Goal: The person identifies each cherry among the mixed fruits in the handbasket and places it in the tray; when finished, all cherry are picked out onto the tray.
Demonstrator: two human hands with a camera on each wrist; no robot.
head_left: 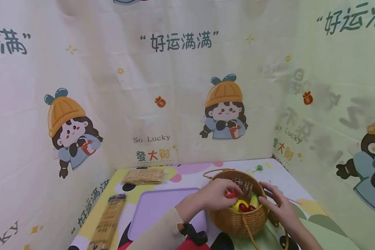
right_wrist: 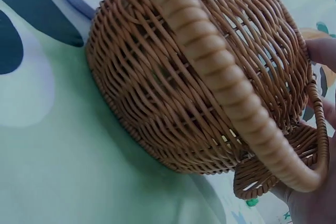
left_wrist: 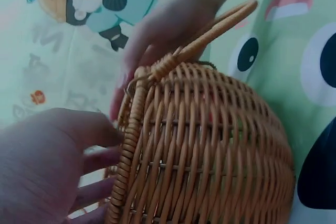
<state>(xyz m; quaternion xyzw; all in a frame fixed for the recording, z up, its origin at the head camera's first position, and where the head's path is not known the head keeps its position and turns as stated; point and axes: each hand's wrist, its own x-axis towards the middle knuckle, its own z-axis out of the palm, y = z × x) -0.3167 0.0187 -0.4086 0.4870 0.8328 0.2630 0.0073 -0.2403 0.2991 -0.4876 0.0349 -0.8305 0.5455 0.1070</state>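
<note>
A round wicker basket (head_left: 237,222) with a wrapped handle (right_wrist: 220,72) stands on the patterned cloth. Inside lie a red fruit (head_left: 230,194), a yellow fruit (head_left: 239,205), small dark-red cherries (head_left: 243,207) and a yellow-green piece (head_left: 254,200). My left hand (head_left: 220,194) reaches over the rim, its fingers bent down by the red fruit. The left wrist view shows its fingertips hidden behind the rim, so I cannot tell whether they grip it. My right hand (head_left: 279,205) touches the basket's right rim with thumb and extended fingers.
Left of the basket lies a lilac tray (head_left: 162,205), partly covered by my left sleeve (head_left: 159,232). Beyond it are a bag of grain (head_left: 143,176) and a long noodle pack (head_left: 107,222). A small green item (head_left: 259,167) lies at the back. Printed cloth walls (head_left: 181,114) enclose the table.
</note>
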